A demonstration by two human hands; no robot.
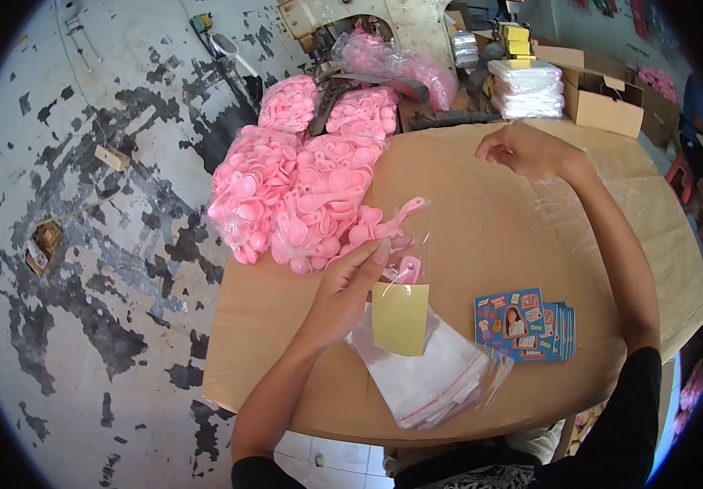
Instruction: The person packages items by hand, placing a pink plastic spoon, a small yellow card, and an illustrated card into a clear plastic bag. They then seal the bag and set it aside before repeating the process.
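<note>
Left grip: a clear sleeve is pinched between thumb and fingers. A pink measuring spoon is seen in the film just beside the fingertips; a yellow card hangs below the grip. Whether the card lies inside the film cannot be told. The film is best pinched lightly at its edge, with spoon and card kept flat and uncreased.

Below the grip, partly under the card: loose clear sleeves, best kept squared. To its right, blue printed cards, overlapping on the tabletop.

Beyond the grip: bagged pink spoons. Farther off to the right, the right grip is raised, fingers curled; fingertip contact cannot be told. Farthest: stacked clear packets, open cardboard box.
</note>
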